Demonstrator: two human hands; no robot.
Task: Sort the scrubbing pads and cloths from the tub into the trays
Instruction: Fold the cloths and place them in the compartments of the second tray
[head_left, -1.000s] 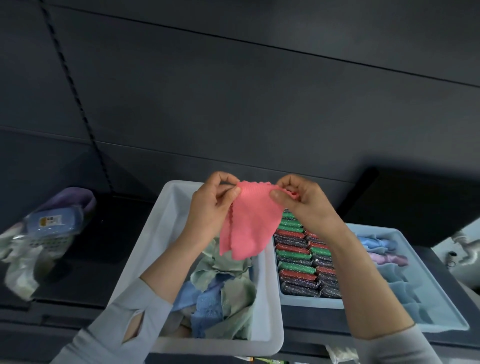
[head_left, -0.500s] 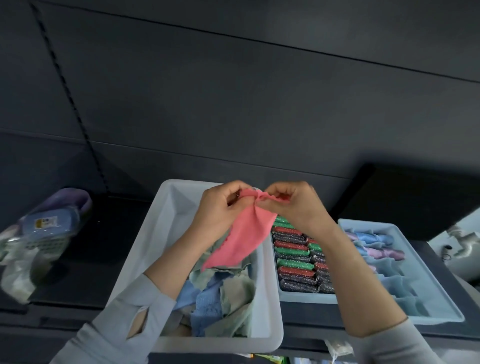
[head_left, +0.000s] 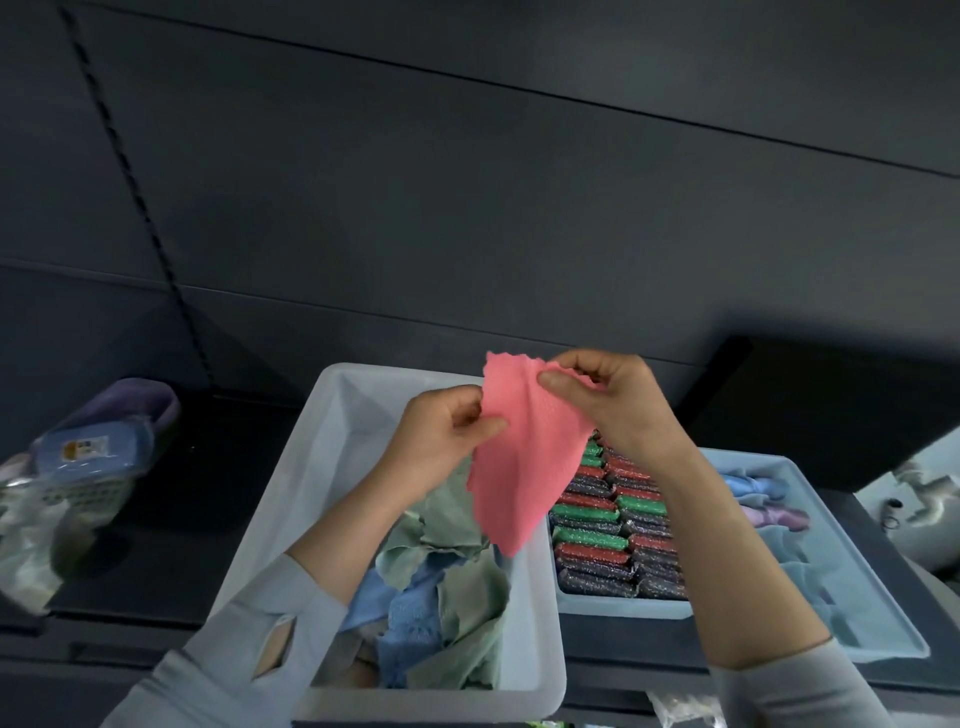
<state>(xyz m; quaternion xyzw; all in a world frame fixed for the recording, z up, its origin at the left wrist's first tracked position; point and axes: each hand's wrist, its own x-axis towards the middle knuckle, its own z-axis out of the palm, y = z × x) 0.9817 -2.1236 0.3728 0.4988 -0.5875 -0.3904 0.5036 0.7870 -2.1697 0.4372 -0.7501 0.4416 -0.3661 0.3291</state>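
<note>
dark grey panelled wall with thin seams behind a black counter

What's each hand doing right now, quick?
Left hand: pinching the left edge of the pink textured cloth.
Right hand: pinching the cloth's upper right edge.

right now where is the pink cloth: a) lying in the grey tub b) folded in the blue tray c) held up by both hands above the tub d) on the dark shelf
c: the left hand and right hand both pinch the pink cloth, hanging above the grey tub.
</note>
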